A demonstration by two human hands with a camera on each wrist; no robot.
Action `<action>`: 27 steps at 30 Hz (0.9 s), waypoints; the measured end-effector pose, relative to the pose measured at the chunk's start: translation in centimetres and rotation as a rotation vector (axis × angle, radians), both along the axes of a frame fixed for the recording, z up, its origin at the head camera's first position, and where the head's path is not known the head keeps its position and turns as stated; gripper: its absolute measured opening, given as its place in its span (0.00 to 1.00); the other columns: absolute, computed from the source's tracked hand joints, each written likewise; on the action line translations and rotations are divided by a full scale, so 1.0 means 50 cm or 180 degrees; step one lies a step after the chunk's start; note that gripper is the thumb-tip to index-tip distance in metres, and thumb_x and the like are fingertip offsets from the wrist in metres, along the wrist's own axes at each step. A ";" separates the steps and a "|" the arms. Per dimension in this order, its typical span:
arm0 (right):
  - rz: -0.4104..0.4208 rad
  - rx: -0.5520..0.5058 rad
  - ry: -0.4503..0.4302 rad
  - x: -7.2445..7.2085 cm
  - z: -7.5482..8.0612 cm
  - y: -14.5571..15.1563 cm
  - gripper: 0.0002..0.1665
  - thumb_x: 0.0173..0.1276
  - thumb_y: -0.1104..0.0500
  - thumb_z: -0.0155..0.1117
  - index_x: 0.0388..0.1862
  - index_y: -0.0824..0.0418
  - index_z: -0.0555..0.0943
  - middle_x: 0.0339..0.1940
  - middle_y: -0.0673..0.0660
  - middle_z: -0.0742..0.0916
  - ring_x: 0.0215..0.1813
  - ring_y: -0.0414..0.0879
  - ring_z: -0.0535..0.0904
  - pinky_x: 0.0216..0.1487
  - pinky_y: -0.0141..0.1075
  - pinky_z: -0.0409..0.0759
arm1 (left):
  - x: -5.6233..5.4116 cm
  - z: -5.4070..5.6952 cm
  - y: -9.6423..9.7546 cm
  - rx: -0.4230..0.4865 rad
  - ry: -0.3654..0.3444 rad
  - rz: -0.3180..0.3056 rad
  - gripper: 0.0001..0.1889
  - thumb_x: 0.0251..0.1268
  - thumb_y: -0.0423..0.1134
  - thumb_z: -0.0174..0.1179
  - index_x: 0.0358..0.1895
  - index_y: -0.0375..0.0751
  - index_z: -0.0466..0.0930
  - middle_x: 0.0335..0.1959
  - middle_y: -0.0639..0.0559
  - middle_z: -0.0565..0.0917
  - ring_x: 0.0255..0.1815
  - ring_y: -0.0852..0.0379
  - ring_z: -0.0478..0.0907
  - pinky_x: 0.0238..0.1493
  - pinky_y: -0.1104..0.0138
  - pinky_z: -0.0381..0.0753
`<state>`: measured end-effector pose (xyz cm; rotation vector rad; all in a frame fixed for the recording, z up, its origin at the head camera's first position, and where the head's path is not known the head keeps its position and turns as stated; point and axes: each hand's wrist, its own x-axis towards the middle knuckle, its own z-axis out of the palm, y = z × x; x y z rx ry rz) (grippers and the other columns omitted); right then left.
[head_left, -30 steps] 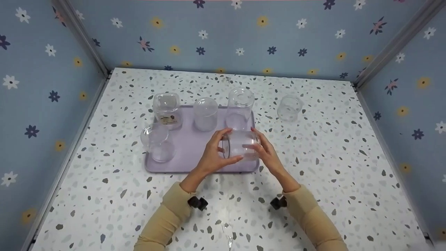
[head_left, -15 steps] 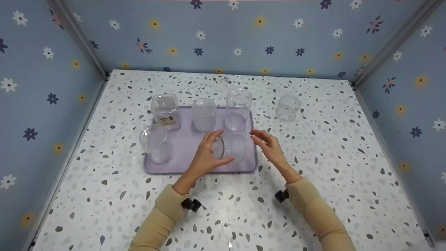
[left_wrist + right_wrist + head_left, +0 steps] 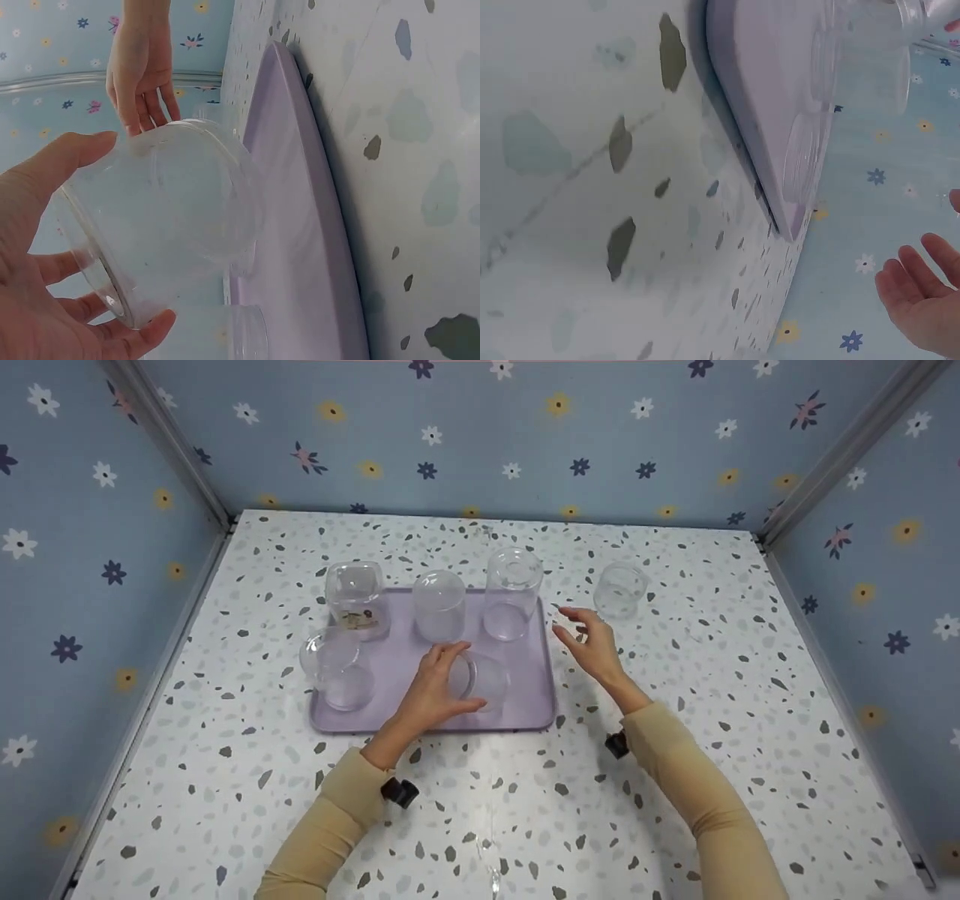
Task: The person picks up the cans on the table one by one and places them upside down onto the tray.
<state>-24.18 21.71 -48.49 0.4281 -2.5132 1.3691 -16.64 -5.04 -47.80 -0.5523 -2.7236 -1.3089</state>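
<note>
My left hand (image 3: pixel 429 690) grips a clear plastic jar (image 3: pixel 491 684) near its rimmed end, thumb on one side and fingers on the other. The jar lies tilted on its side over the front right part of a lilac tray (image 3: pixel 397 660). In the left wrist view, that jar (image 3: pixel 165 202) looks see-through, with nothing visible inside. My right hand (image 3: pixel 595 649) is off the tray's right edge, fingers loosely bent around nothing. Just beyond it stands a short clear container (image 3: pixel 621 591). The right wrist view shows part of the right hand (image 3: pixel 926 300), holding nothing.
On the tray stand a squarish clear jar (image 3: pixel 358 596) with a label, a round clear jar (image 3: pixel 439 607), a taller one (image 3: pixel 514 589) and another (image 3: pixel 345 679) at front left. The speckled table (image 3: pixel 712 660) is bounded by flowered walls (image 3: pixel 480 435).
The right hand has let go of the jar and moved right and away, towards the short container. The left hand has carried the jar a little left over the tray.
</note>
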 end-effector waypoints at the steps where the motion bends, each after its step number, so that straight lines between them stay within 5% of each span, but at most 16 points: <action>1: -0.0007 0.0112 0.0055 -0.007 0.002 0.004 0.20 0.59 0.61 0.61 0.49 0.70 0.75 0.47 0.64 0.79 0.50 0.57 0.73 0.49 0.48 0.71 | -0.001 0.001 -0.002 -0.0062 -0.0009 -0.0001 0.44 0.33 0.43 0.74 0.60 0.38 0.63 0.52 0.43 0.66 0.55 0.44 0.62 0.55 0.57 0.64; 5: -0.0027 0.0518 0.0165 -0.035 0.010 0.021 0.22 0.59 0.60 0.61 0.50 0.70 0.74 0.48 0.65 0.78 0.52 0.57 0.71 0.52 0.45 0.68 | -0.006 0.008 -0.008 -0.0270 -0.0056 -0.0022 0.44 0.32 0.43 0.74 0.60 0.37 0.63 0.52 0.42 0.67 0.53 0.44 0.63 0.52 0.58 0.66; 14: -0.0125 0.1112 -0.0112 -0.084 0.019 0.054 0.29 0.60 0.56 0.60 0.56 0.71 0.68 0.55 0.68 0.71 0.58 0.58 0.65 0.58 0.46 0.62 | -0.021 0.032 -0.018 -0.0837 -0.0191 -0.0068 0.43 0.31 0.41 0.74 0.59 0.37 0.65 0.51 0.40 0.67 0.50 0.39 0.64 0.42 0.50 0.71; 27: -0.0549 0.1464 -0.0369 -0.143 0.032 0.097 0.35 0.59 0.55 0.61 0.60 0.72 0.64 0.61 0.71 0.64 0.62 0.63 0.58 0.61 0.51 0.56 | -0.049 0.068 -0.029 -0.1441 -0.0366 -0.0101 0.46 0.29 0.42 0.74 0.60 0.38 0.63 0.48 0.40 0.67 0.47 0.42 0.64 0.37 0.51 0.71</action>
